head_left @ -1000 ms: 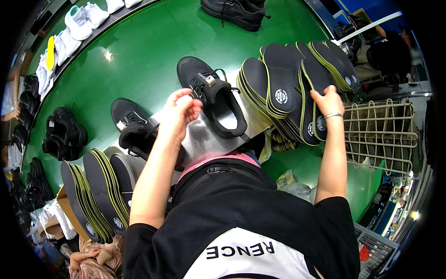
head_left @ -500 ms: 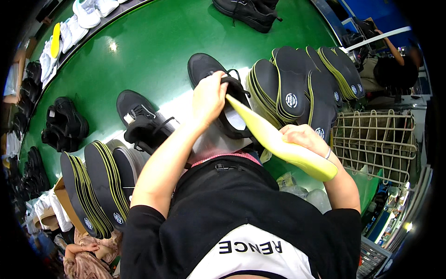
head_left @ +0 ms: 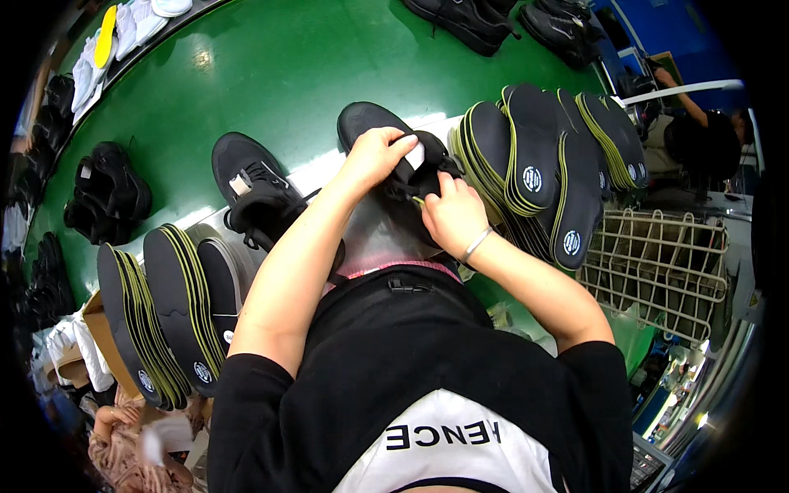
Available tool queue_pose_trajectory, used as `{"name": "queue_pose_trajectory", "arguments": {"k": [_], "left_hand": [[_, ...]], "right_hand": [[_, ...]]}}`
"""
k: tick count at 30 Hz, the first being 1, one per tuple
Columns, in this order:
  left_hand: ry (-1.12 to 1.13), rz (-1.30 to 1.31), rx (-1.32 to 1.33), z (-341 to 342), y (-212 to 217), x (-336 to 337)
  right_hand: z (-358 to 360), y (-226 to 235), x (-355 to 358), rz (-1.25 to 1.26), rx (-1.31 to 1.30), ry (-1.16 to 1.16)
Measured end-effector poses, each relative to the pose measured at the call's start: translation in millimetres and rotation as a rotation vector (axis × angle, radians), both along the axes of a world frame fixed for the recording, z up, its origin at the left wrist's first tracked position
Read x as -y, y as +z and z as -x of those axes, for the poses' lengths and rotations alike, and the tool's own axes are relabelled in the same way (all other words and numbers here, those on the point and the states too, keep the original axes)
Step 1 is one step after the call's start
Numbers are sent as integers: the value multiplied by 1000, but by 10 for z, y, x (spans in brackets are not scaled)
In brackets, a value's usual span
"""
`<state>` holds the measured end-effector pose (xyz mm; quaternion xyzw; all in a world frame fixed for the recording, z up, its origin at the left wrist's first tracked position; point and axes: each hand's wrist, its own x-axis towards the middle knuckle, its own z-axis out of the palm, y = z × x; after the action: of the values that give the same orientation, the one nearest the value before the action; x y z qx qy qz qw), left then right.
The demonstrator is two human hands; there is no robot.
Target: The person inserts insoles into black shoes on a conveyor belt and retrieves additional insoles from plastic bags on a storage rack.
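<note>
The black shoe [head_left: 367, 123], just beside the insole stacks [head_left: 530, 156], is gripped by the left hand [head_left: 380, 158]. A yellow-edged insole [head_left: 417, 200], mostly hidden, seems to be pinched by the right hand [head_left: 456, 217] at the shoe's opening

We saw black shoes [head_left: 362, 123] and black insoles [head_left: 532, 135] edged yellow-green.
Our shirt [head_left: 271, 427] was black with a white panel [head_left: 448, 462], our bracelet [head_left: 476, 245] silver.
</note>
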<state>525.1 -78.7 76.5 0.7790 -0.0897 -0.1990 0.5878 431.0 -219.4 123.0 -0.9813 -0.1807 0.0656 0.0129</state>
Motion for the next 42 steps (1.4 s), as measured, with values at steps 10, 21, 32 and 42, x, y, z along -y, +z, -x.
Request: {"name": "queue_pose_trajectory", "arguments": {"k": [10, 21, 32, 42], "left_hand": [[-50, 140, -145, -30, -77, -40], [-22, 97, -86, -7, -2, -18], [5, 35, 4, 26, 21, 3], [35, 56, 7, 43, -39, -14]], "right_hand": [[341, 578, 263, 163, -309, -231], [-64, -8, 61, 171, -130, -5], [-194, -218, 70, 309, -429, 73], [-277, -212, -87, 515, -527, 39]]}}
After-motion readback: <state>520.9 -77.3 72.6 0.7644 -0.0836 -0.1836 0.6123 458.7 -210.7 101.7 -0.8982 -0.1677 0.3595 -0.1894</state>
